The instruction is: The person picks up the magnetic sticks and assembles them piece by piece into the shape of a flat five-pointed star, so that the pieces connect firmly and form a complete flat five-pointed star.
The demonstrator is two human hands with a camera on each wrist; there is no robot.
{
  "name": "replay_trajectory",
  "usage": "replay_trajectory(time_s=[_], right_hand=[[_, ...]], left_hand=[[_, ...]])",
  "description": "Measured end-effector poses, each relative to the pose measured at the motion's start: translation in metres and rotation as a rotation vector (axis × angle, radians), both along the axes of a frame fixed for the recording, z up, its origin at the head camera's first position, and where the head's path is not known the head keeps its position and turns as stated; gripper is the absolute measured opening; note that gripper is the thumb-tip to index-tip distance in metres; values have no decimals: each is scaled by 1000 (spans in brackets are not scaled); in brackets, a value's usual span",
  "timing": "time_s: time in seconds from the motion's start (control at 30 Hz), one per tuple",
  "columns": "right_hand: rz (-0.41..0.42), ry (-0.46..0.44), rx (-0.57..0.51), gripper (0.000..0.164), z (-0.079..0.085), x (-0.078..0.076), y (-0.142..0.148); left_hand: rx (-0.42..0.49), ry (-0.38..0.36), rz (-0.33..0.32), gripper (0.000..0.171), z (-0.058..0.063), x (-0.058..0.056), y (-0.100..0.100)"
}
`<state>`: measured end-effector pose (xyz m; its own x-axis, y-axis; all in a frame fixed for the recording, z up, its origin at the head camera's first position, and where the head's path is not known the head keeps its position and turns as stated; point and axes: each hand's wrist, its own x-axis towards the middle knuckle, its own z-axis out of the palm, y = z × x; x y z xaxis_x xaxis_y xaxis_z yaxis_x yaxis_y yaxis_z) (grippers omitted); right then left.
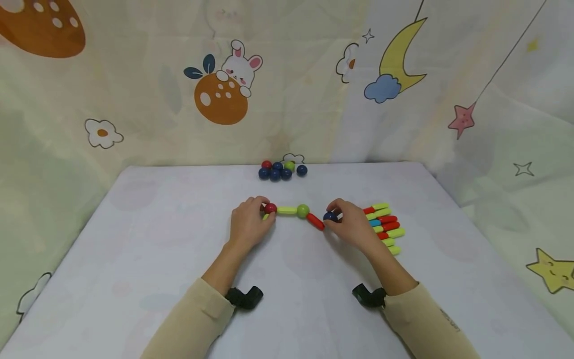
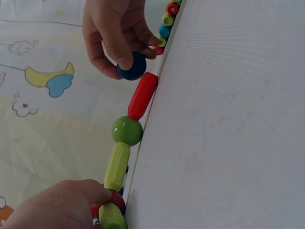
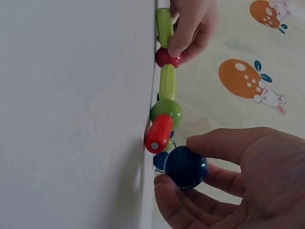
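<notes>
My right hand [image 1: 352, 224] pinches a dark blue ball [image 1: 330, 217] between thumb and fingers, the grip spread only as wide as the ball. The free end of the red rod [image 1: 315, 221] lies just left of that ball and a little nearer me — apart, not touching — its long axis slanting back, away and leftward, to the green ball [image 1: 303, 211]. My right hand is the nearer one; my left hand [image 1: 251, 222] pinches the red ball [image 1: 271, 208] at the other end. I count two balls and three rods in the chain, two light-green [image 3: 167, 82] and one red; seven loose balls [image 1: 275, 175] behind — five blue, one red, one green. My hand partly hides the rod pile [image 1: 391, 226], so I cannot count it.
</notes>
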<state>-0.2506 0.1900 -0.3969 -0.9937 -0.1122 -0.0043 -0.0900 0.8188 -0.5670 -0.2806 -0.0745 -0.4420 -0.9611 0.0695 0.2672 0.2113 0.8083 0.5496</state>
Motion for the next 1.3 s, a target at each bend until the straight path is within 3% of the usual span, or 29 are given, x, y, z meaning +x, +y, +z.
replay_trajectory(time_s=[0.3,0.57,0.77,0.87,1.0,1.1,1.3], right_hand=[[37,-101,75,31,-2,8,7],[5,-119,24,31,-4,10,4],[-16,-129,-20,34,-5,10,2],[-27,-119,-23,33,-5,9,3],[-8,-95,-41,32,-7,7,5],[13,-86,-61,32,-10,6,5],[-14,-86,-71,31,-13,9,7]], left_hand=[[-45,18,-11,39,2,3,2],[-67,10,-24,40,3,3,2],[-87,61,-26,41,4,3,5],[-136,128,-104,41,7,5,18],[-239,200,-303,39,12,6,43],[-310,187,-404,40,15,5,61],[-377,101,-465,36,13,-2,81]])
